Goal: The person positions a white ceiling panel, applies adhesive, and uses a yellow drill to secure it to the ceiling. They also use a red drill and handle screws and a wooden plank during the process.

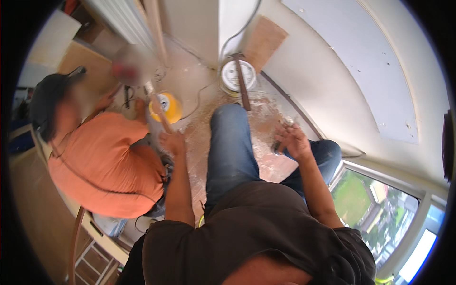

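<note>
My left hand (173, 143) is closed around the lower end of a narrow brown wooden strip (159, 108), which slants up and away past a yellow round tub (174, 108). Off to the right, over my bent knee, my right hand (293, 141) has its fingers curled. A small pale, shiny object (288, 121) shows at its fingertips; its kind is too small to tell. Ahead of my knee, a dark brown wooden strip (242, 84) lies across the white lid of a round bucket (230, 75).
At left a person in an orange shirt (107, 164) and dark cap crouches close to my left arm. Cables (198, 97) run over the dusty floor (197, 137). A brown board (264, 42) leans on the wall. At right is a window (375, 204); a ladder (92, 261) stands lower left.
</note>
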`<action>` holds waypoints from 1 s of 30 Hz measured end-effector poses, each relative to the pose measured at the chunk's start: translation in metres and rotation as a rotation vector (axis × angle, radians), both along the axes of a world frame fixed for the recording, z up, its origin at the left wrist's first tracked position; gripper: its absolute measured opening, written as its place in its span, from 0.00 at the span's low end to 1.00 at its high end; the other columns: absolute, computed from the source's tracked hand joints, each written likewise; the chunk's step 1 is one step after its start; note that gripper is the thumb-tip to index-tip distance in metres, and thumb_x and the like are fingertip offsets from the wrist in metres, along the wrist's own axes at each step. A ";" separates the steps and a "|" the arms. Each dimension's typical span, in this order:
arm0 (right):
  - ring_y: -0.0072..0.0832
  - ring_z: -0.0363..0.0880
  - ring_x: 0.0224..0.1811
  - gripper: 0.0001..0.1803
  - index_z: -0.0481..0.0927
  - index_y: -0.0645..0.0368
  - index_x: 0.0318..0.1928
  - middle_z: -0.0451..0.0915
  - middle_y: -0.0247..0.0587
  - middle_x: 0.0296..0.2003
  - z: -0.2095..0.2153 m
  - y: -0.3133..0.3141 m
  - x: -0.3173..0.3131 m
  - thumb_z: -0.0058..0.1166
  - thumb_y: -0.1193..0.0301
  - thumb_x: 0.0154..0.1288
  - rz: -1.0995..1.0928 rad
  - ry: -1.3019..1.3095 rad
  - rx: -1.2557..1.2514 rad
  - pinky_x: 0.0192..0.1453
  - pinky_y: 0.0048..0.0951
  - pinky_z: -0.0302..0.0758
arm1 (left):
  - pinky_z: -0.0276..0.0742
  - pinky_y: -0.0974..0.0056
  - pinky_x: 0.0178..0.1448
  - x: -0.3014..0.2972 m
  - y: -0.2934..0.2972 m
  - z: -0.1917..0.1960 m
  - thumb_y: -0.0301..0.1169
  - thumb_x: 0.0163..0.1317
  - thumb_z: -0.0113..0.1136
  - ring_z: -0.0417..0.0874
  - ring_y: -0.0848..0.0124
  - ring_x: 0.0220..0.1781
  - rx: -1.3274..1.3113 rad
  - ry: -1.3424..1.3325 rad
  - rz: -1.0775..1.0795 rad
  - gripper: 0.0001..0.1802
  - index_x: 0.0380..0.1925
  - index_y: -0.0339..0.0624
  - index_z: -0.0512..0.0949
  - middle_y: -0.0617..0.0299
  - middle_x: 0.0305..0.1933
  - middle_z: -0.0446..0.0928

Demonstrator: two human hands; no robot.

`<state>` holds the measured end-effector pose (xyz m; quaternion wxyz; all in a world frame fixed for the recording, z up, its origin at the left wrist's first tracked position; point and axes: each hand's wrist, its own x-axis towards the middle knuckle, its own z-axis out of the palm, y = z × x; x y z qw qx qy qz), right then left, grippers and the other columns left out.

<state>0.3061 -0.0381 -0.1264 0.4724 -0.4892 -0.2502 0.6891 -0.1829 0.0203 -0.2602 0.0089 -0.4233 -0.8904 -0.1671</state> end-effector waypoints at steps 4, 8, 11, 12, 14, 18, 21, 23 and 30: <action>0.50 0.66 0.75 0.31 0.68 0.54 0.67 0.69 0.52 0.71 0.043 0.012 -0.021 0.60 0.58 0.68 -0.144 0.209 -0.002 0.70 0.56 0.70 | 0.69 0.43 0.67 0.032 -0.036 0.030 0.36 0.52 0.74 0.74 0.41 0.63 0.070 -0.119 -0.106 0.41 0.63 0.26 0.70 0.36 0.60 0.75; 0.48 0.65 0.76 0.32 0.66 0.56 0.69 0.68 0.52 0.71 0.039 0.035 -0.011 0.57 0.58 0.70 -0.109 0.118 0.013 0.71 0.55 0.67 | 0.78 0.55 0.61 0.071 -0.041 0.087 0.30 0.53 0.72 0.83 0.52 0.55 0.151 -0.567 -0.082 0.36 0.62 0.26 0.72 0.41 0.58 0.79; 0.44 0.67 0.73 0.33 0.64 0.58 0.71 0.70 0.49 0.69 0.041 0.089 0.003 0.56 0.58 0.71 -0.181 -0.003 0.009 0.70 0.54 0.67 | 0.81 0.59 0.56 0.104 -0.013 0.163 0.28 0.61 0.70 0.86 0.61 0.50 0.306 -0.734 -0.189 0.31 0.63 0.31 0.73 0.49 0.57 0.81; 0.42 0.69 0.71 0.34 0.64 0.58 0.72 0.71 0.47 0.69 0.043 0.112 0.005 0.56 0.58 0.71 -0.196 -0.079 -0.022 0.69 0.53 0.67 | 0.81 0.60 0.56 0.121 -0.002 0.192 0.28 0.63 0.69 0.86 0.62 0.50 0.384 -0.855 -0.241 0.30 0.63 0.31 0.73 0.50 0.56 0.81; 0.39 0.71 0.66 0.37 0.63 0.60 0.73 0.73 0.44 0.64 0.040 0.155 0.006 0.58 0.59 0.69 -0.207 -0.188 -0.048 0.67 0.53 0.68 | 0.81 0.61 0.57 0.160 0.027 0.234 0.28 0.66 0.68 0.85 0.64 0.50 0.547 -1.092 -0.342 0.27 0.63 0.32 0.73 0.52 0.56 0.81; 0.32 0.74 0.49 0.31 0.71 0.60 0.64 0.78 0.36 0.47 -0.011 0.212 0.011 0.62 0.59 0.65 -0.263 -0.445 0.067 0.57 0.47 0.73 | 0.80 0.65 0.55 0.246 0.108 0.267 0.25 0.63 0.70 0.84 0.70 0.49 0.276 -1.574 -0.624 0.26 0.61 0.30 0.75 0.54 0.51 0.82; 0.29 0.74 0.48 0.22 0.76 0.56 0.56 0.78 0.34 0.46 -0.046 0.218 0.014 0.61 0.59 0.67 -0.213 -0.537 0.132 0.54 0.41 0.74 | 0.81 0.61 0.54 0.290 0.229 0.245 0.30 0.54 0.78 0.84 0.66 0.51 -0.244 -1.476 -0.777 0.33 0.59 0.28 0.76 0.51 0.52 0.83; 0.28 0.75 0.46 0.20 0.77 0.56 0.53 0.78 0.33 0.44 -0.009 0.192 -0.031 0.61 0.57 0.68 -0.202 -0.425 0.018 0.52 0.39 0.75 | 0.81 0.57 0.57 0.304 0.311 0.180 0.29 0.48 0.81 0.84 0.61 0.54 -0.167 -1.110 -0.809 0.38 0.59 0.26 0.75 0.49 0.53 0.83; 0.27 0.79 0.53 0.24 0.78 0.59 0.59 0.82 0.37 0.51 -0.021 0.046 -0.030 0.62 0.59 0.69 -0.145 -0.256 -0.197 0.56 0.33 0.76 | 0.78 0.56 0.68 0.331 0.445 0.076 0.28 0.33 0.87 0.83 0.48 0.62 0.039 -1.170 -0.926 0.55 0.65 0.26 0.67 0.36 0.60 0.80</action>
